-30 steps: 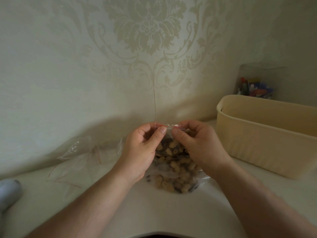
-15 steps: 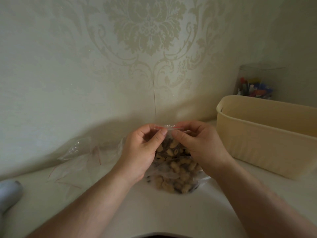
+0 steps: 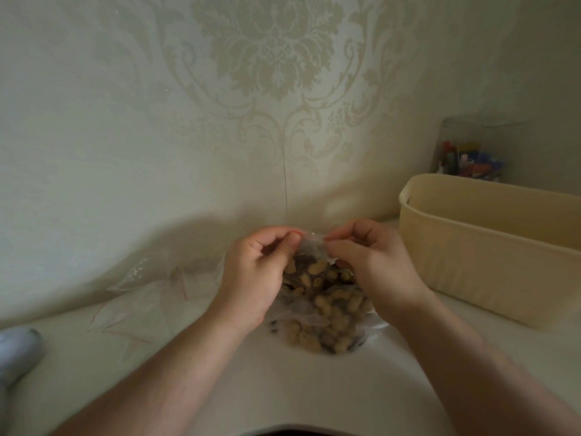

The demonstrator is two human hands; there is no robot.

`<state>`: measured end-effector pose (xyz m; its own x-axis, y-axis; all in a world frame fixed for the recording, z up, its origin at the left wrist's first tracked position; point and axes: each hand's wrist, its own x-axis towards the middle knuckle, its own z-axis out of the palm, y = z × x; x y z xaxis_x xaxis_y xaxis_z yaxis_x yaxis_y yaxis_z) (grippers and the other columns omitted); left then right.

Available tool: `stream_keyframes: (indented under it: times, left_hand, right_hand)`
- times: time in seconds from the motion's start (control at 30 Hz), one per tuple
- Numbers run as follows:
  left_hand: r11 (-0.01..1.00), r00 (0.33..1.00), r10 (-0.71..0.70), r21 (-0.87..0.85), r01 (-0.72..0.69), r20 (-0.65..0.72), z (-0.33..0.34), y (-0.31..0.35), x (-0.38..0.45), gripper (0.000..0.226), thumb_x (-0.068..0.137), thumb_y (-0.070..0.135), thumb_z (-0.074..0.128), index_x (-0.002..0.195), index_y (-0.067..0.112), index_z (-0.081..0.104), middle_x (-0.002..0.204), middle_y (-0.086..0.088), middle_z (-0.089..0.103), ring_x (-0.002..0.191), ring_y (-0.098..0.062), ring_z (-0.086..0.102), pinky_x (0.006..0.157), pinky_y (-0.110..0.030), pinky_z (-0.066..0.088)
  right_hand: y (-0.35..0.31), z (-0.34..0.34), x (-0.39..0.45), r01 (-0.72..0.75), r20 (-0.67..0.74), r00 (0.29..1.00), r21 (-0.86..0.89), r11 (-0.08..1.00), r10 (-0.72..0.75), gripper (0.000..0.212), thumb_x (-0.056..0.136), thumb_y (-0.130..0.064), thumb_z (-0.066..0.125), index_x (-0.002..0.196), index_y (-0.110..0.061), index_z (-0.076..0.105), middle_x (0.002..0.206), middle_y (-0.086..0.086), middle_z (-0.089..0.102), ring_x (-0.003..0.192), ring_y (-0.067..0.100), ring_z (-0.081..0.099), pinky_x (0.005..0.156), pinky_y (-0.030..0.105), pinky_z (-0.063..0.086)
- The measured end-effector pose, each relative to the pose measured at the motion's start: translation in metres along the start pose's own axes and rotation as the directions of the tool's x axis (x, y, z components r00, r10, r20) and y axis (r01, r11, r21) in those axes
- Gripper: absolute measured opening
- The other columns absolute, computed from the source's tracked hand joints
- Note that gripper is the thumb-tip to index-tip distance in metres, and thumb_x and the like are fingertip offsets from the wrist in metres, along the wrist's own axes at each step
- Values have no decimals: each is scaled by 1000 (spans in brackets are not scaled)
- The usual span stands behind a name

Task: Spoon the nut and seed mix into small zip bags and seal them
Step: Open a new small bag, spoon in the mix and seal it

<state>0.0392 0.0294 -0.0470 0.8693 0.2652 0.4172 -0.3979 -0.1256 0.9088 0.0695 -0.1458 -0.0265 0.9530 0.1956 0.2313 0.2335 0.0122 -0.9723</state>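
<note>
Pale damask wallpaper backs a white counter, where a small zip bag of nut and seed mix stands near the middle. Left hand pinches the bag's top strip at its left end; right hand pinches the right end. Empty clear bags lie to the left, a cream tub at right, with a clear box of coloured bits beyond it
</note>
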Motion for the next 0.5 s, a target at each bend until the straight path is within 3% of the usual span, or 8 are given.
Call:
stream_keyframes:
  times: [0.1, 0.2, 0.27, 0.37, 0.4, 0.5]
  left_hand:
    - [986, 989, 124, 101, -132, 77, 0, 4, -3, 19, 100, 18, 68, 104, 31, 81, 102, 8, 79, 100, -11, 74, 87, -29, 58]
    - [984, 985, 138, 95, -148, 107, 2, 7, -6, 19, 96, 26, 70, 112, 32, 78, 105, 6, 80, 104, -12, 74, 93, -28, 58]
    - [997, 993, 60, 48, -65, 99, 1, 5, -5, 26, 98, 42, 69, 121, 33, 75, 102, 1, 79, 102, -16, 74, 94, -29, 58]
    - [994, 985, -103, -27, 108, 135, -2, 3, -2, 57, 89, 72, 62, 133, 37, 66, 110, 4, 76, 112, -19, 71, 98, -39, 56]
    - [979, 970, -172, -75, 187, 173, -1, 2, -1, 62, 87, 72, 67, 136, 34, 63, 118, 0, 76, 119, -24, 69, 101, -44, 56]
    - [932, 935, -267, -185, 312, 235, 4, 2, -1, 61, 83, 42, 86, 134, 17, 63, 119, -11, 76, 118, -34, 70, 98, -45, 58]
  right_hand:
    - [-1, -3, -2, 32, 71, 997, 23, 999, -33, 20, 82, -23, 72, 100, -27, 78, 97, 13, 75, 85, 28, 69, 74, 38, 55]
    - [-3, 0, -5, 201, 163, 972, -195, 960, -170, 14, 92, -19, 79, 99, -31, 79, 89, -7, 78, 82, 11, 72, 74, 28, 58]
    - [0, 3, -5, 218, 145, 971, -214, 952, -189, 20, 95, -16, 76, 86, -34, 79, 79, -7, 76, 73, 8, 69, 67, 25, 55]
    - [1, 2, -1, 51, -47, 998, 13, 999, -51, 17, 96, -15, 74, 83, -25, 79, 76, 2, 75, 68, 15, 66, 63, 27, 55]
    - [0, 0, 1, -3, -72, 997, 121, 993, 12, 14, 97, -14, 72, 86, -20, 77, 79, 5, 75, 69, 17, 67, 62, 27, 55]
    - [-3, -3, 3, -119, -11, 991, 388, 914, 133, 7, 103, -9, 62, 99, -5, 66, 89, 15, 75, 76, 24, 73, 64, 27, 59]
